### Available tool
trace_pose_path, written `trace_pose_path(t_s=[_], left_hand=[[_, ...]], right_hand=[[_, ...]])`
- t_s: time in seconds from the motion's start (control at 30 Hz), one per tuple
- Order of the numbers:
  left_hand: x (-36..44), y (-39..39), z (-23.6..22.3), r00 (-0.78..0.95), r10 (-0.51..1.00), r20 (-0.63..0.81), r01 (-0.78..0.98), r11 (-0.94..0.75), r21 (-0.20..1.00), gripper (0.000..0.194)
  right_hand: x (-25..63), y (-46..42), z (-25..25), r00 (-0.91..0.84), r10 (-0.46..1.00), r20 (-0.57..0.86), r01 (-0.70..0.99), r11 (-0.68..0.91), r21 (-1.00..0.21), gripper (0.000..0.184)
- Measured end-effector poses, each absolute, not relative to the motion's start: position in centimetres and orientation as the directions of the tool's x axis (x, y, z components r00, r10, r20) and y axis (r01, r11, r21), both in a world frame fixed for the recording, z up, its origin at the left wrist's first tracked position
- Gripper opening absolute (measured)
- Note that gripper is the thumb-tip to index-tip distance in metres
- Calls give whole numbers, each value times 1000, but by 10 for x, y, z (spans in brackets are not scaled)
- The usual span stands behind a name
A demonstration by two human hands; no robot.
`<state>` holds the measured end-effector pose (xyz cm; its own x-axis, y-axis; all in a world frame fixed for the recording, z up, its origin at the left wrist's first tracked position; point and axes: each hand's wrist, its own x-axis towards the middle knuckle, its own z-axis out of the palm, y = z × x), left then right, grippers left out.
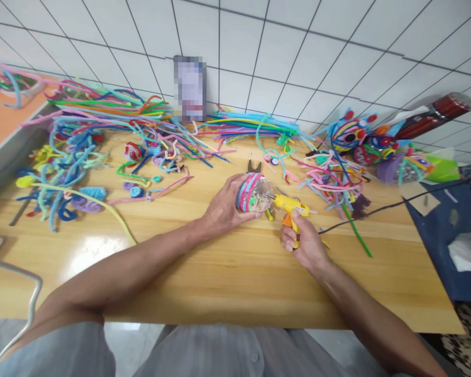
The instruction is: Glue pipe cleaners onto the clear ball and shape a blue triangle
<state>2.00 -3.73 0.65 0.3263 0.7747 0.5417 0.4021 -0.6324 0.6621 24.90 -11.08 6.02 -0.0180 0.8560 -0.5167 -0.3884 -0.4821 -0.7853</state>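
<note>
My left hand (230, 203) is wrapped round a clear plastic bottle piece (264, 189) banded with pink, blue and dark pipe cleaners. In my right hand (306, 238) is a yellow hot glue gun (288, 205), gripped by its handle near the orange trigger. Its metal nozzle points left and meets or nearly meets the side of the bottle piece; whether they touch I cannot tell. Behind the bottle piece lie pliers (254, 166) with dark jaws, partly hidden by it. The glue gun's black cord (371, 212) runs off to the right.
Pipe cleaners (113, 112) lie heaped along the wall, with tangled bundles (333, 178) at right and curled pieces (88, 196) at left. A phone (190, 89) leans on the tiled wall. Decorated bottle crafts (351, 133) and a dark red flask (435, 115) are at the back right.
</note>
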Motion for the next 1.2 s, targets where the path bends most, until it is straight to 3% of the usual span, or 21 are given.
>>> trace_pose_path(t_s=[0.4,0.6,1.2], left_hand=[[20,-37,10,338,775,533,391,-631,670,99],[20,-38,9,322,776,542,392,-631,670,99],[22,-37,9,322,787,526,406,-617,674,102]], right_hand=[[251,-113,57,-12,888,-459,-349,-434,-831,61],[250,-110,59,-7,878,-479,-425,-436,-793,60],[255,-110,56,10,912,-411,-342,-383,-858,60]])
